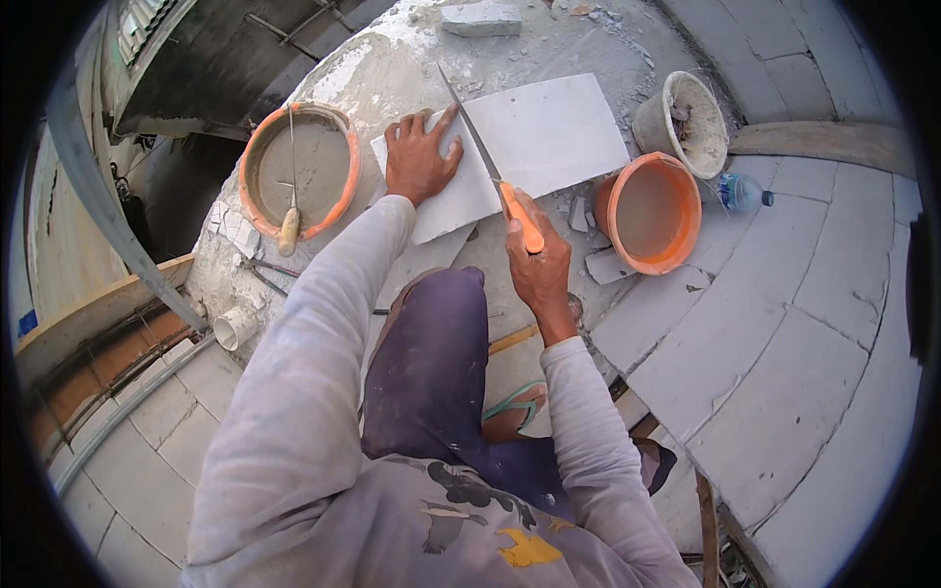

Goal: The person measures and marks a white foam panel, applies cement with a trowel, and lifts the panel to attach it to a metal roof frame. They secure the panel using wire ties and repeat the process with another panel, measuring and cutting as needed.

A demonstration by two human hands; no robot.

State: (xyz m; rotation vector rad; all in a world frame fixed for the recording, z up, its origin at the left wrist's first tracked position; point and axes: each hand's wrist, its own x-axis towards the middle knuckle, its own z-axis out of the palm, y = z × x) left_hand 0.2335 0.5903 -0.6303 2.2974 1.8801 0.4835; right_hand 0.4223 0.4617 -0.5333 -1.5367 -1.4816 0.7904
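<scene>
A white lightweight block (554, 127) lies flat on the dusty grey surface in front of me. My left hand (421, 162) presses on its left part, palm down and fingers spread. In my right hand (541, 269) is a handsaw (474, 132), gripped by its orange handle. Its long, tapering blade crosses the block, pointing away and to the left, the tip past the far edge. From this view I cannot tell how deep the blade sits in the block. My left knee is at the block's near side.
Left stands an orange-rimmed basin (350, 201) of grey mortar, a wooden-handled tool (288, 233) across it. Right are an orange bucket (683, 235) of cloudy liquid, a dirty pale bucket (649, 125) and a plastic bottle (740, 191). A block piece (480, 20) lies at the far edge; a block wall (784, 363) rises right.
</scene>
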